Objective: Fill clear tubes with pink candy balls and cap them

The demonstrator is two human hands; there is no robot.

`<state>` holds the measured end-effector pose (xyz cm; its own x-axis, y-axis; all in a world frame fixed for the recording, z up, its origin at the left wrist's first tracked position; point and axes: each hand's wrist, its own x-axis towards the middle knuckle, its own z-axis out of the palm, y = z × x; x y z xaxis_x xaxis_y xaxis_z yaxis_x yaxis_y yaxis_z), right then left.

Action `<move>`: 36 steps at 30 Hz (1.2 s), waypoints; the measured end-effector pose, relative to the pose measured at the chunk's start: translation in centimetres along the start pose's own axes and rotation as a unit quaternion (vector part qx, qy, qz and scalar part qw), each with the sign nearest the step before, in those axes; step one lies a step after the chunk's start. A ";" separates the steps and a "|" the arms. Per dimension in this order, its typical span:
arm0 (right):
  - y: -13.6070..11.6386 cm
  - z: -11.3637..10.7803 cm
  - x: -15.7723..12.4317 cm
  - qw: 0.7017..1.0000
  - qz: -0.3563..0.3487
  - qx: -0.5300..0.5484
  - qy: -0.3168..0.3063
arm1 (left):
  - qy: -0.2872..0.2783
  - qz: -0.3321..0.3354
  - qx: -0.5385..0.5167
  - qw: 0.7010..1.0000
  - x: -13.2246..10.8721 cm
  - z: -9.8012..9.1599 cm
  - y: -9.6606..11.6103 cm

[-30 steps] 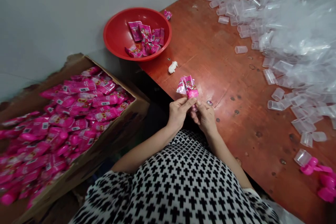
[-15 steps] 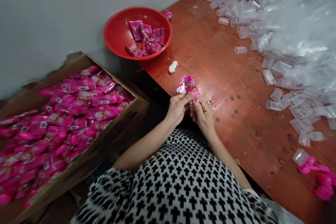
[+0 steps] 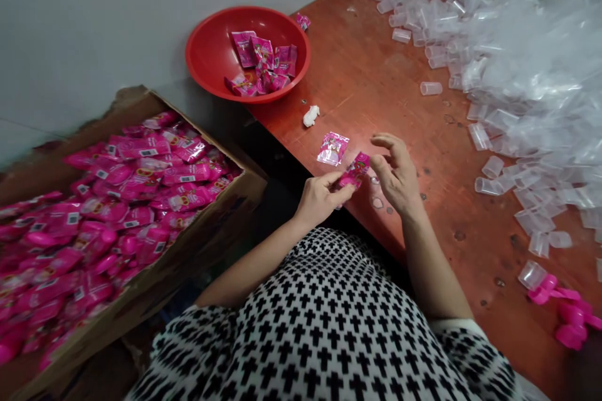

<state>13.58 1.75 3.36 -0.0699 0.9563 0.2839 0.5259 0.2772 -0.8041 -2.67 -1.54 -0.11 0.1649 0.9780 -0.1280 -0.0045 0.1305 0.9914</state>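
My left hand (image 3: 322,197) pinches a pink packet (image 3: 356,172) by one end, so it juts over the counter (image 3: 376,88) edge toward my right hand (image 3: 397,172), fingers spread, holding nothing. A loose sachet (image 3: 333,148) lies flat just beyond; red bowl (image 3: 207,56) further back.

The red-brown table (image 3: 376,94) carries a red bowl (image 3: 211,56) at its left edge, a pink sachet (image 3: 332,149) nearby, and clear cups (image 3: 517,75) heaped along its right side.

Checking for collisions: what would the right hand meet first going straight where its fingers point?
Likely the pink packet pinched in the left hand, close before the right hand; depth unclear.
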 end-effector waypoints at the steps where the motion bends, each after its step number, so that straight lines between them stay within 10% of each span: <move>1: -0.3 -0.2 0.6 0.999 -0.028 0.002 -0.030 | 0.014 0.027 0.043 0.999 -0.2 0.0 0.1; 6: -1.2 0.5 1.6 0.994 -0.052 -0.001 -0.097 | 0.047 0.074 0.094 0.992 -0.6 0.1 0.3; 12: 0.0 3.7 1.2 0.993 -0.057 -0.084 0.057 | 0.007 -0.047 -0.107 0.993 -0.7 0.0 0.2; 18: -0.6 5.6 -0.6 0.983 0.049 0.112 0.137 | 0.036 -0.082 -0.284 0.955 -0.3 -0.7 0.0; 25: -2.9 5.4 -5.3 0.952 0.170 0.253 -0.039 | 0.074 -0.029 -0.385 0.919 0.2 -0.9 0.4; 36: -3.2 5.8 -6.0 0.986 0.108 0.127 -0.004 | 0.068 -0.068 -0.441 0.892 0.1 -0.9 0.7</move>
<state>7.43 -4.33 1.22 0.0130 0.9960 0.0879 0.3007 0.0800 -0.9504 -3.55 -1.20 0.55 0.1017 0.9459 -0.3080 -0.7777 0.2687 0.5683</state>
